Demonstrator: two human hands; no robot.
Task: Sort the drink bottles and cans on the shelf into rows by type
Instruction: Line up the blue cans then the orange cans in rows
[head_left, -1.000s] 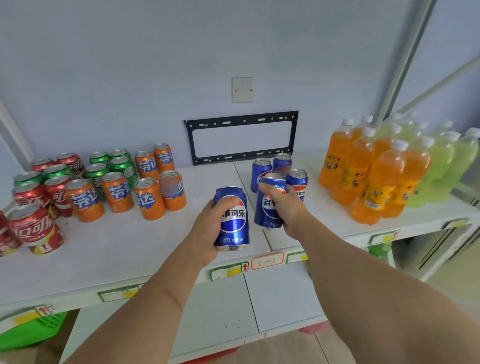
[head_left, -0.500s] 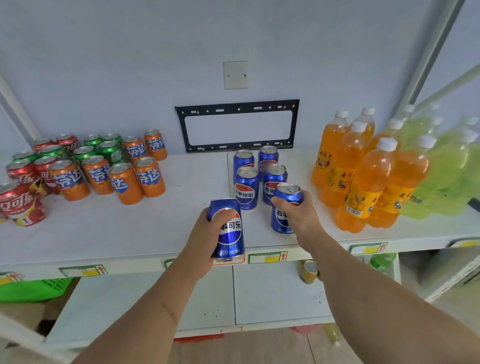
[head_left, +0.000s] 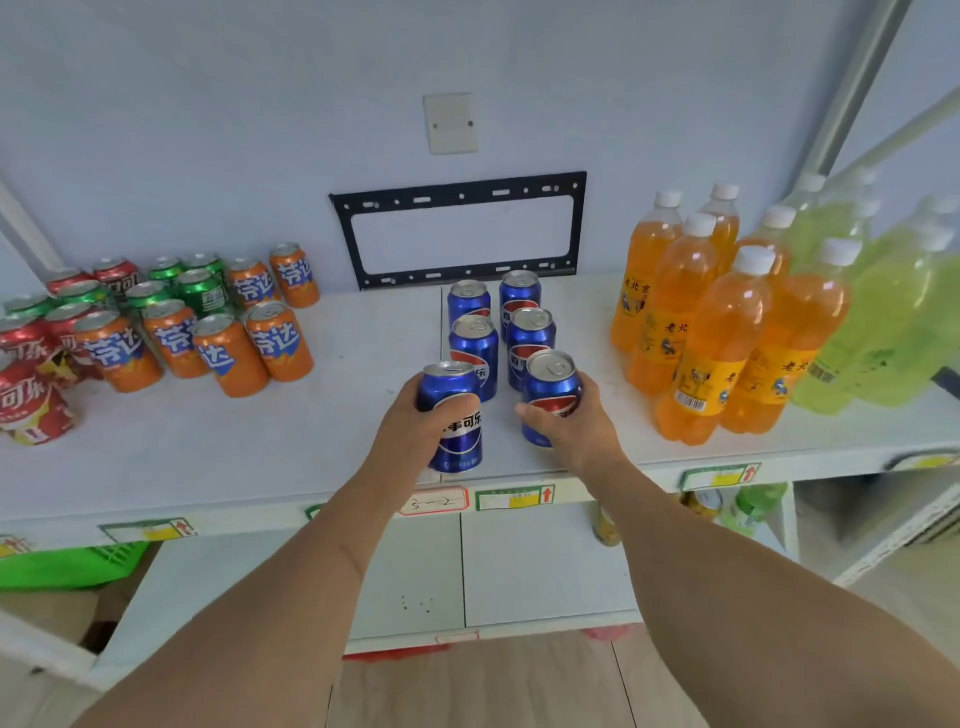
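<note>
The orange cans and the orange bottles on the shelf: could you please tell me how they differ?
The orange cans are short opaque metal, grouped left of the blue cans; the orange bottles are tall, see-through plastic with white caps, grouped to the right. The cans carry blue-and-white lettering, the bottles yellow labels. All stand upright on the shelf.

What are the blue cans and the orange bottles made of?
The blue printed drink cans look like thin metal, probably aluminium: shiny silver tops with pull tabs and glossy sides. The tall orange drink bottles look like clear plastic: light passes through the drink, and they have white screw caps.
</note>
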